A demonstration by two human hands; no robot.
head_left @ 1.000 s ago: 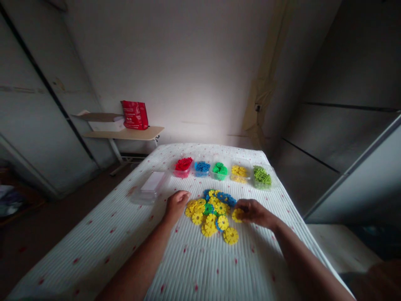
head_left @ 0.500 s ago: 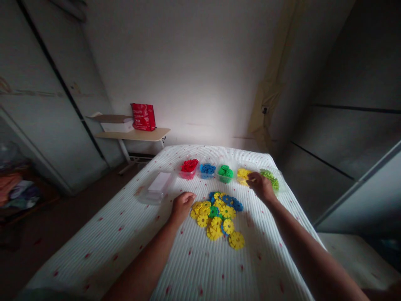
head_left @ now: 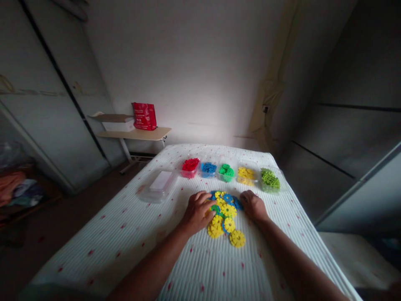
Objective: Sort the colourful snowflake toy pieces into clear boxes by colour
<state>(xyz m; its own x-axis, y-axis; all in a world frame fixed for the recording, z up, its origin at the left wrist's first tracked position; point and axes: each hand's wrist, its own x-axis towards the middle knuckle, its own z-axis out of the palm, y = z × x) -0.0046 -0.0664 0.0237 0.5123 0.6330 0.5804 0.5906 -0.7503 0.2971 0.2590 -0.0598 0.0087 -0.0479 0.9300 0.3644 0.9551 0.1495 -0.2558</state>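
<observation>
A loose pile of plastic snowflake discs point(head_left: 228, 210), mostly yellow with some blue and green, lies on the white ribbed cover point(head_left: 188, 271). My left hand point(head_left: 198, 212) is spread over the left side of this pile, its fingers apart and resting on the discs. On the other side, my right hand point(head_left: 254, 205) is beside the blue discs point(head_left: 237, 203), fingers bent loosely and fingertips at the pile's edge. No disc shows in its grasp. One yellow disc pair point(head_left: 237, 238) sits at the near end of the pile.
Beyond the pile stand clear tubs of red discs point(head_left: 190, 164), blue discs point(head_left: 208, 168), green discs point(head_left: 226, 172), yellow discs point(head_left: 246, 173) and lime-green pieces point(head_left: 270, 179). A clear container with a white block point(head_left: 161, 181) lies left. A side table point(head_left: 147, 134) holds a red bag point(head_left: 144, 116).
My right hand has come back from the yellow tub to the pile's right edge. My left hand has moved right, onto the pile, and its fingers have spread.
</observation>
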